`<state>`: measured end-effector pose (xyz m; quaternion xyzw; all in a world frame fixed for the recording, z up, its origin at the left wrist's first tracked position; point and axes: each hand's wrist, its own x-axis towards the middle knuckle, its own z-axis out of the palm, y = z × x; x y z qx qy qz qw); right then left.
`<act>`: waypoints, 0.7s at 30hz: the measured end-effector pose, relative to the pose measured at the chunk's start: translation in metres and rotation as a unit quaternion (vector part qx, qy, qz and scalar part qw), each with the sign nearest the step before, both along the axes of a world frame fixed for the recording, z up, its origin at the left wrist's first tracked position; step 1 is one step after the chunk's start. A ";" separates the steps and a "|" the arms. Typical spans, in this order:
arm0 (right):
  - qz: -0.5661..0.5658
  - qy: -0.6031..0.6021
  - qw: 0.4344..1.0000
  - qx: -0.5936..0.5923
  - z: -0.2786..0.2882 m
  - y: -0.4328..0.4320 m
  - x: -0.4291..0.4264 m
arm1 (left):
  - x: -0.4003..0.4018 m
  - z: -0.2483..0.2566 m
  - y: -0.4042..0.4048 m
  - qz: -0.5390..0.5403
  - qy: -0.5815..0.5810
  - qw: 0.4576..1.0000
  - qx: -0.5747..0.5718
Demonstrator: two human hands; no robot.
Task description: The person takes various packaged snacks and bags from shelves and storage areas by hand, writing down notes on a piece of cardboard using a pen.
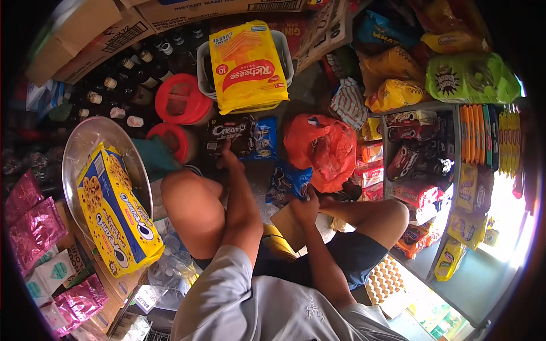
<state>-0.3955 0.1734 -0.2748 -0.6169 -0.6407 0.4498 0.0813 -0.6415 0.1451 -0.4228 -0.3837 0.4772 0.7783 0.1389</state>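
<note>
My left hand (230, 161) reaches to the lower edge of a dark Cream-O cookie pack (232, 134); whether the fingers grip it cannot be told. A blue cookie pack (265, 138) lies against its right side. My right hand (306, 206) holds the corner of another blue Cream-O pack (288, 183) between my knees. Beside that hand is a flat brown cardboard piece (288, 228). Above the dark pack, a yellow Richeese wafer pack (251, 68) rests on a grey plastic bin (203, 70). A red plastic bag (320, 151) sits to the right of the blue packs.
On the left, a metal basin (72, 160) holds a large yellow Cream-O pack (121, 213), near red-lidded tubs (183, 99) and dark bottles (136, 91). Shelves (454, 170) of snack packs stand on the right, above egg trays (386, 279). Cardboard boxes (106, 47) line the back.
</note>
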 end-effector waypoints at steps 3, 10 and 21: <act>0.034 -0.068 0.997 0.017 0.035 -0.001 -0.031 | 0.001 0.017 -0.017 0.027 0.081 0.993 -0.079; 0.079 -0.067 0.993 0.057 0.032 0.036 -0.092 | 0.032 0.100 -0.030 -0.067 0.138 0.919 -0.362; 0.209 -0.114 0.970 0.055 -0.075 0.096 -0.095 | 0.030 0.221 -0.046 -0.142 0.372 0.903 -0.158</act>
